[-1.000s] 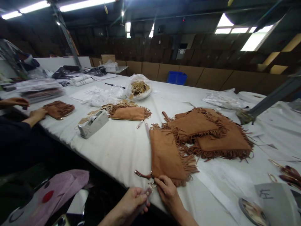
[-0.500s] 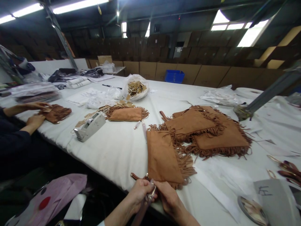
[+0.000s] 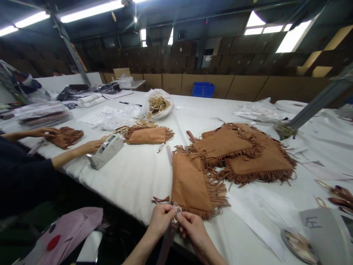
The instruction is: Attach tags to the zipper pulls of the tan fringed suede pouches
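Note:
At the table's front edge, my left hand (image 3: 160,219) and my right hand (image 3: 195,229) meet, fingertips pinched. Between them is the metal-fitted end of a brownish strap (image 3: 166,244), with something clear like plastic wrap around it. The strap hangs down below my left hand, past the edge. Just beyond my fingers lies a brown fringed pouch (image 3: 190,182), flat, its fringe pointing right. A thin brown zipper pull (image 3: 160,199) sticks out left from its lower corner. My fingers hide part of the strap end, so whether it is joined to the pouch I cannot tell.
More fringed pouches (image 3: 259,158) are piled to the right. One pouch (image 3: 147,135) lies beside a grey tape dispenser (image 3: 106,151), where a co-worker's hand (image 3: 92,146) reaches. A second dispenser (image 3: 322,232) stands front right. A bag of tags (image 3: 158,105) is behind; a post (image 3: 311,106) rises right.
My hands have shifted slightly up and left, fingertips closer together on the strap end. The co-worker's one hand has moved from the small fringed piece to the tape dispenser.

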Available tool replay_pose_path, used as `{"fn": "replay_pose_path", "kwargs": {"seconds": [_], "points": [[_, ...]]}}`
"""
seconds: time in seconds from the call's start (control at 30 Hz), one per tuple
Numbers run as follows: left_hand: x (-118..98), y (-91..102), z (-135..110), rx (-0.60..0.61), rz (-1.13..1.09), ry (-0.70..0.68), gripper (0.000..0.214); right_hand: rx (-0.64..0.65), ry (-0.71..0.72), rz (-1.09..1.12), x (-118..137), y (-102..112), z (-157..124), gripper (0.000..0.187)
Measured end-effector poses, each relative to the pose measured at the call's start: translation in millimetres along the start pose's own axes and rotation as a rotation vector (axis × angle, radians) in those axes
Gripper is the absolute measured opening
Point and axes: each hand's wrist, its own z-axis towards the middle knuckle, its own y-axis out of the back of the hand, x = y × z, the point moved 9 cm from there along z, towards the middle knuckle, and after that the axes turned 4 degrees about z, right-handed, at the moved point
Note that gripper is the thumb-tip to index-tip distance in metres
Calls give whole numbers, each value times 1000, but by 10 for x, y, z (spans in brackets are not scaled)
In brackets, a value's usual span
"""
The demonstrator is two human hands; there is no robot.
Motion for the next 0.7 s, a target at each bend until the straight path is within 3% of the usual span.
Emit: {"fn": "replay_pose_path", "kwargs": {"seconds": [0.17, 0.3, 0.37, 0.5, 0.7], "points": [[21, 180, -43, -82, 56, -39, 44, -31, -16, 161, -72, -67, 101, 51], [274, -23, -88, 154, -68, 55, 53, -46, -40, 173, -203, -55, 129, 53], [375, -95, -107, 209, -156, 78, 56, -37, -48, 146, -231, -52, 143, 55], [476, -103, -122, 175, -209, 86, 56, -74, -106, 31, -230, -7, 169, 54], [431, -22, -179, 97, -97, 106, 53, -90, -192, 23, -236, -40, 236, 34]]}}
